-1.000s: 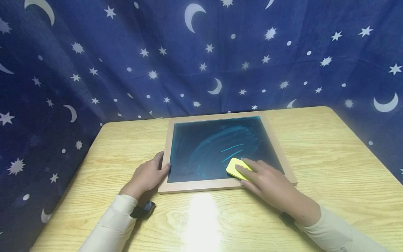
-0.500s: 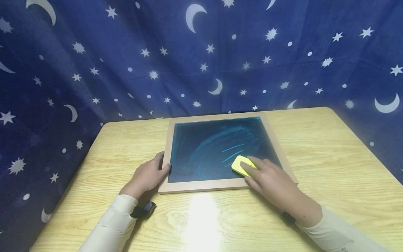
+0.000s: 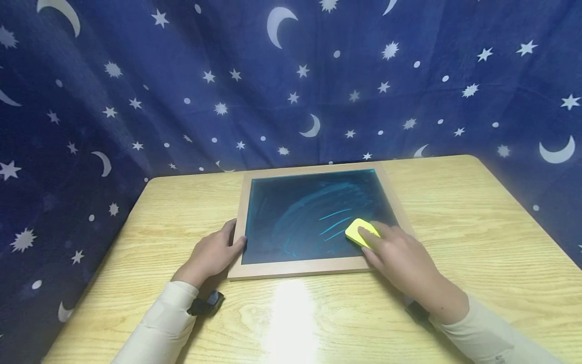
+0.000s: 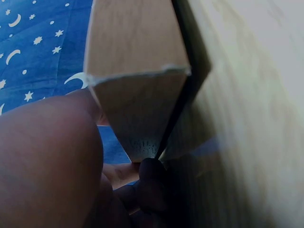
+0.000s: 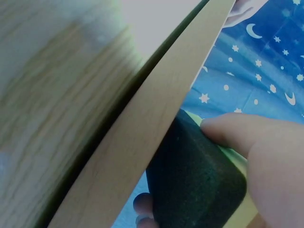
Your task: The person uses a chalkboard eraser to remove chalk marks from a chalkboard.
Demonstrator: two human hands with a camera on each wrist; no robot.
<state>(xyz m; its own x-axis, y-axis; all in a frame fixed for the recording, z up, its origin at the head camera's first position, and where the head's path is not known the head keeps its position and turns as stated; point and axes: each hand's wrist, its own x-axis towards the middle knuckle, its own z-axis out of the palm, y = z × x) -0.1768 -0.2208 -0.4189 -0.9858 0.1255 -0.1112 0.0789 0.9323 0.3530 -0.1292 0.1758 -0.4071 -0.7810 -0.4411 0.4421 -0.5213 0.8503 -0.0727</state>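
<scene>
Yellow eraser (image 3: 354, 231) gripped in the right hand (image 3: 402, 259), at the blackboard's (image 3: 291, 217) lower right

The eraser is a rounded block, bright yellow on top, dark underneath; the board lies on the tabletop (image 3: 491, 242), pale-framed, marked with blue streaks (image 3: 336, 226), its left edge gripped by the left hand (image 3: 211, 257).

The table (image 3: 245, 318) leaves passage between the sleeves (image 3: 156, 326) to the framed board (image 3: 295, 217), the curtain (image 3: 291, 86) blocking behind.
</scene>
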